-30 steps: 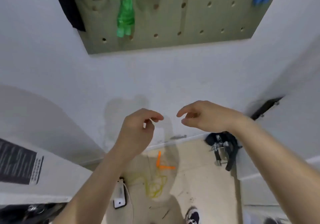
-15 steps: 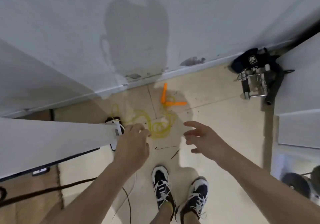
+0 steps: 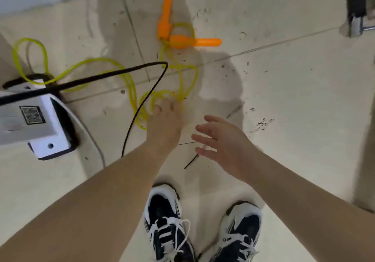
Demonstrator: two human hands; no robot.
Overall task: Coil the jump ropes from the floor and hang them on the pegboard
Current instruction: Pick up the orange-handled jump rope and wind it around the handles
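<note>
A jump rope lies loose on the tiled floor. Its yellow cord (image 3: 129, 79) runs in tangled loops from the left to two orange handles (image 3: 166, 14) (image 3: 196, 42) near the wall. My left hand (image 3: 165, 125) is stretched down with its fingertips on the nearest yellow loops; whether the fingers have closed on the cord is hidden by the back of the hand. My right hand (image 3: 225, 142) hovers just to the right with its fingers spread and nothing in it. The pegboard is out of view.
A thin black cable (image 3: 146, 91) crosses over the yellow cord, coming from a white box-like device (image 3: 30, 119) at the left. A black and metal object (image 3: 357, 8) stands at the top right. My two shoes (image 3: 168, 221) (image 3: 241, 227) are below.
The view has dropped from the wall and pegboard to the floor. Both hands came down from chest height, and the left one now reaches the yellow loops.
</note>
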